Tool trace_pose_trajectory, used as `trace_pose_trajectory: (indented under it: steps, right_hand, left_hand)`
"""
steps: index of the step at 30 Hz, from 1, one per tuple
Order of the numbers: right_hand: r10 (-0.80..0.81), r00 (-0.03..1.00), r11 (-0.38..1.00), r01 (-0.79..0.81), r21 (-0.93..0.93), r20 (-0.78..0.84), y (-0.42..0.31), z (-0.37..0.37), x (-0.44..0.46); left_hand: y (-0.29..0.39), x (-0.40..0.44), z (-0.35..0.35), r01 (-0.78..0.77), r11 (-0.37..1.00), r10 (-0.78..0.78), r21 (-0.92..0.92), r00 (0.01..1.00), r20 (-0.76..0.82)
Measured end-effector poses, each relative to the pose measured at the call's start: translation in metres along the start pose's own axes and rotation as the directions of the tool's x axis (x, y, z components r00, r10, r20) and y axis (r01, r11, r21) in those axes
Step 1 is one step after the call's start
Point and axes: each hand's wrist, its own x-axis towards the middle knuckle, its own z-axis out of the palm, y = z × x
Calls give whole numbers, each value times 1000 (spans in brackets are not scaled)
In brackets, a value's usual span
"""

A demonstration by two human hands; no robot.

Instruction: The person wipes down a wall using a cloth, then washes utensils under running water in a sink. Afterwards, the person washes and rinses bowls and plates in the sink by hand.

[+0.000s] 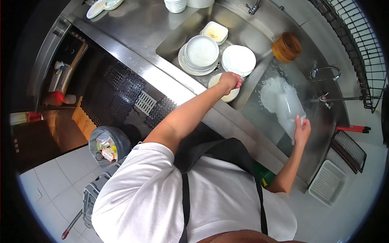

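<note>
My left hand (231,83) is closed in a fist above a cream plate (230,96) in the left sink basin. Whether anything is in its fingers, I cannot make out. My right hand (302,129) grips the near end of a long, whitish, translucent object (291,106) over the right basin. The object is blurred and its kind is unclear. White foam (270,94) floats on the water beside it. In the left basin stand a stack of round white plates (201,51), another white stack (239,60) and a square dish (215,31) with yellowish residue.
A round brown wooden container (286,47) sits at the far side of the right basin. Taps (325,73) rise along its right edge. White bowls (175,5) are stacked on the steel counter (139,24). A trash bin (108,146) stands at lower left, and a white plastic basket (328,183) at right.
</note>
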Motion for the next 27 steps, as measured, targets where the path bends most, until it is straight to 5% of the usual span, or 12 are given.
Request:
trace_pose_trajectory:
  steps: [2, 4, 6, 7, 8, 13, 16, 19, 22, 24, 27]
  right_hand:
    - [-81, 993, 977, 63, -205, -82, 26, 9, -10]
    - [-51, 999, 930, 48, -365, 4, 54, 26, -17]
    - [37, 992, 936, 8, -353, 121, 73, 53, -24]
    - [-74, 985, 968, 108, -228, 153, 113, 84, -24]
    - [-186, 967, 973, 205, -101, 174, 140, 112, -13]
    - [48, 722, 853, 330, -404, 690, 102, 147, -14]
    - [-67, 653, 791, 495, -359, 754, 82, 154, -17]
    - [-142, 734, 889, 390, -241, 664, 89, 157, -4]
    - [43, 792, 984, -138, 109, 609, 124, 152, 7]
    - [20, 918, 1000, -16, -14, 396, 115, 129, 1]
    - [-154, 987, 985, 151, -82, -33, 102, 105, 1]
  left_hand:
    - [5, -7, -3, -43, 987, 44, 152, 999, 2]
    - [13, -19, -3, -114, 983, 126, 144, 989, -76]
    - [8, -7, -9, -344, 825, 430, 448, 897, -104]
    - [7, -1, -10, -391, 752, 516, 530, 850, -105]
    - [21, -19, -4, -306, 767, 441, 564, 890, -116]
    - [6, -35, -3, -289, 621, 359, 729, 931, 63]
    - [-9, -40, -12, -329, 532, 391, 781, 913, 118]
    - [3, -77, -29, -339, 528, 444, 779, 892, 87]
    - [15, -99, -64, -407, 515, 572, 755, 819, 52]
    - [27, -120, -91, -448, 343, 771, 826, 636, 24]
    - [48, -157, -137, -358, 506, 778, 785, 583, -236]
